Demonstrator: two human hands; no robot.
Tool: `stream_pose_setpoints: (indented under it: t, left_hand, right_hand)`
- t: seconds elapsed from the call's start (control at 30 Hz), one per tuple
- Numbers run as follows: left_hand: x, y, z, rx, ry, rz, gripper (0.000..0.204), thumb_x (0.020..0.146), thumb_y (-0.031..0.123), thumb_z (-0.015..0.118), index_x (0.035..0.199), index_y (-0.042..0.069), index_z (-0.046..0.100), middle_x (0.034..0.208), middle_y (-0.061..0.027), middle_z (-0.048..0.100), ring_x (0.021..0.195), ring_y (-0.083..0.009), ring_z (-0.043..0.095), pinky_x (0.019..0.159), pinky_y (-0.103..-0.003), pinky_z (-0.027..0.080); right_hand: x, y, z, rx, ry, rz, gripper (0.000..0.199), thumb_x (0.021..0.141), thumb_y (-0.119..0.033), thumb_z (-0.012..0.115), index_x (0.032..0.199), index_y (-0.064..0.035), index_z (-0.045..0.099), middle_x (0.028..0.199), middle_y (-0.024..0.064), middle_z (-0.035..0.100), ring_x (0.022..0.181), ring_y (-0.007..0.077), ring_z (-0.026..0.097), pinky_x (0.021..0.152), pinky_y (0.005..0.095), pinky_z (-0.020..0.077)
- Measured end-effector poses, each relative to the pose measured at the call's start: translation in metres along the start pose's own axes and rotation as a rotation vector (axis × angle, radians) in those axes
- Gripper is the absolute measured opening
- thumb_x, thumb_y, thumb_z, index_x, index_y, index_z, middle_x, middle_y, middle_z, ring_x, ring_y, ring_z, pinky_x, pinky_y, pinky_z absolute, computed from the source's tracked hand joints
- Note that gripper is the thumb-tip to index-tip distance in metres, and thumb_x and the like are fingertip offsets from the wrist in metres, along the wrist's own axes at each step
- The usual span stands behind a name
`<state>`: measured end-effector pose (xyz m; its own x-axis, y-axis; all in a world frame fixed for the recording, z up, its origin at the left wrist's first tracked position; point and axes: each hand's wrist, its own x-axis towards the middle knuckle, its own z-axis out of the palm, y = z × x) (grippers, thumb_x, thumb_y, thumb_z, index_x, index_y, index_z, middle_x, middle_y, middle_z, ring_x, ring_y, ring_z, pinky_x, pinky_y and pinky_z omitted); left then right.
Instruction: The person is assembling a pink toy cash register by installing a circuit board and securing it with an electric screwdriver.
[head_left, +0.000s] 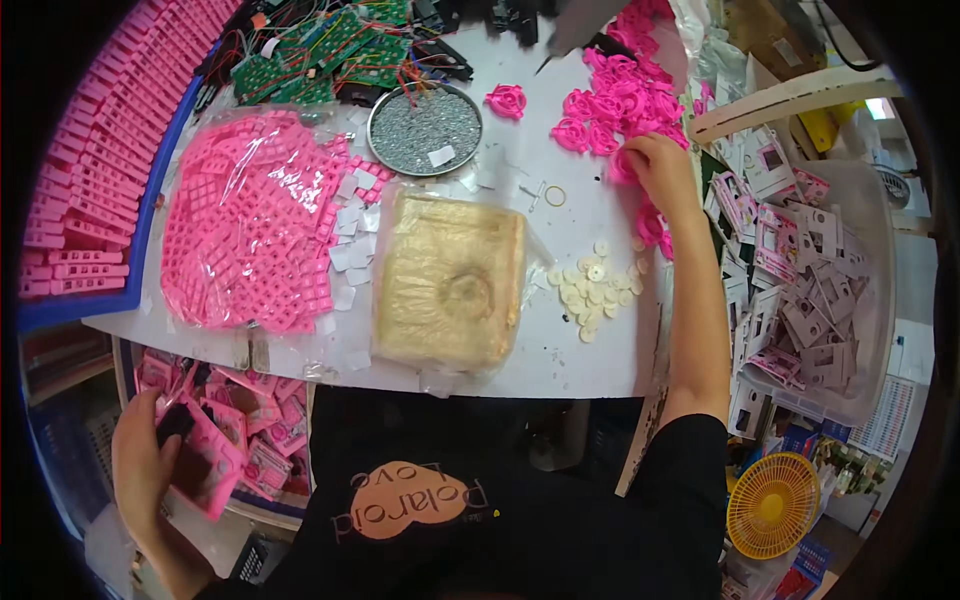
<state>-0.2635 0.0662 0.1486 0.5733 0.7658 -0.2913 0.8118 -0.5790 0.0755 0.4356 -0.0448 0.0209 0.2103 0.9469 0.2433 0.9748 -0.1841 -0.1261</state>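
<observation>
My left hand [142, 455] is closed on the edge of a pink plastic casing [212, 462], above a drawer of similar pink parts [270, 462] at the lower left. A dark piece [177, 424] shows by its fingers. At the far right of the table, my right hand [655, 175] has its fingers closed around a pink ring-shaped plastic part [622, 168], partly hidden by the hand. This is at the near edge of a heap of like pink parts [625, 100]. One more pink ring part [506, 101] lies apart, left of the heap.
A plastic-wrapped yellowish block [450, 285] lies mid-table, beside a bag of pink button pieces [240, 220]. Behind are a round tray of screws [385, 140] and green circuit boards [345, 50]. Cream discs [590, 285] lie right; a clear bin of printed pieces [875, 300] stands beyond.
</observation>
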Motion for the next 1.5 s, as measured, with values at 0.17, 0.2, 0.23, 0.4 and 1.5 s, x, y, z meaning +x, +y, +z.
stream_pose_setpoints:
  t: [0.17,0.2,0.23,0.4,1.5]
  left_hand:
    - [0.033,0.071,0.029,-0.252,0.063,0.226,0.05,0.075,0.007,0.078,0.122,0.003,0.061,0.12,-0.0193,0.064,0.111,-0.0392,0.061,0.098,-0.046,0.047]
    - [0.045,0.087,0.045,-0.306,0.052,0.338,0.047,0.077,0.011,0.079,0.12,0.004,0.063,0.118,-0.0184,0.065,0.11,-0.0375,0.062,0.096,-0.045,0.048]
    - [0.063,0.111,0.053,-0.281,0.068,0.481,0.051,0.077,0.017,0.081,0.123,0.004,0.062,0.12,-0.0163,0.064,0.11,-0.0348,0.062,0.095,-0.045,0.048]
    - [0.13,0.204,0.098,-0.527,0.18,0.852,0.062,0.078,0.027,0.079,0.13,0.001,0.056,0.134,-0.0165,0.056,0.121,-0.0351,0.054,0.101,-0.047,0.043]
    - [0.264,-0.173,-0.273,-0.165,1.429,-0.43,0.026,0.078,0.03,0.079,0.091,0.008,0.075,0.09,-0.0126,0.072,0.081,-0.0258,0.069,0.076,-0.04,0.054]
  right_hand:
    - [-0.022,-0.096,-0.029,0.409,-0.092,0.204,0.013,0.084,-0.012,0.069,0.093,-0.0032,0.073,0.086,0.0135,0.07,0.078,0.0283,0.068,0.07,0.0392,0.0537]
    - [-0.032,-0.123,-0.028,0.579,-0.157,0.155,0.014,0.083,-0.012,0.07,0.093,-0.0034,0.073,0.085,0.0127,0.07,0.077,0.0269,0.068,0.069,0.0376,0.0537]
    - [-0.045,-0.157,-0.031,0.558,-0.211,0.057,0.012,0.083,-0.01,0.071,0.093,-0.003,0.073,0.083,0.0113,0.069,0.074,0.0242,0.067,0.066,0.0355,0.0533]
    - [-0.078,-0.226,0.006,0.344,-0.077,-0.117,0.009,0.08,-0.009,0.073,0.087,-0.0068,0.069,0.081,0.0089,0.065,0.075,0.027,0.064,0.064,0.038,0.0523]
    - [-0.074,-0.229,-0.033,0.56,-0.112,-0.14,0.016,0.077,-0.004,0.075,0.091,-0.0043,0.068,0.074,0.0079,0.062,0.062,0.0227,0.057,0.055,0.0344,0.0444]
